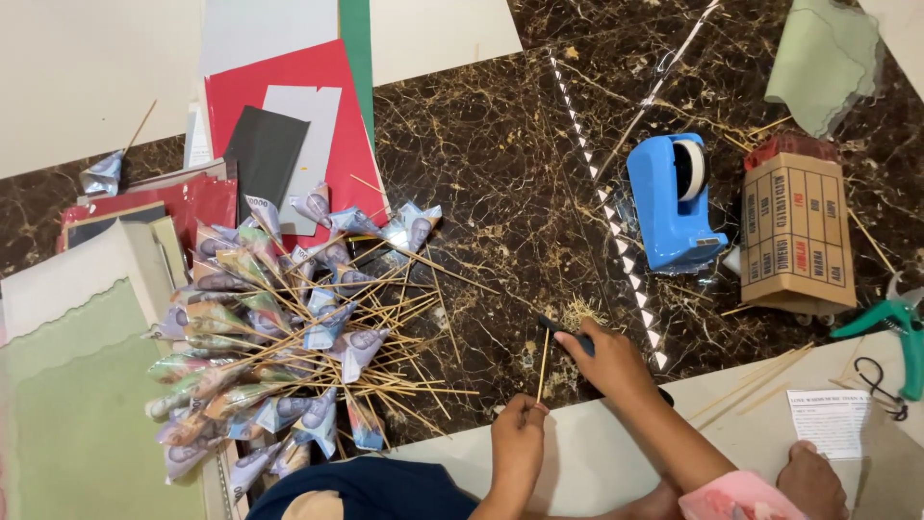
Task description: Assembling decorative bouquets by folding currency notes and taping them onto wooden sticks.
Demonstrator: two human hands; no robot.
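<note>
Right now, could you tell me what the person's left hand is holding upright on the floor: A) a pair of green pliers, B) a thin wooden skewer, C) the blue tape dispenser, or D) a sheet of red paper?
B: the left hand pinches a thin wooden skewer standing upright on the dark marble floor, while the right hand holds a dark tool against its top.

left hand (pixel 518 430): bare; no ring, watch or glove in view
right hand (pixel 608 360): bare; forearm uncovered, no wristwear
sleeve (pixel 736 497): pink with a red pattern; ends at the right upper arm
lap garment (pixel 371 491): dark navy cloth
</note>
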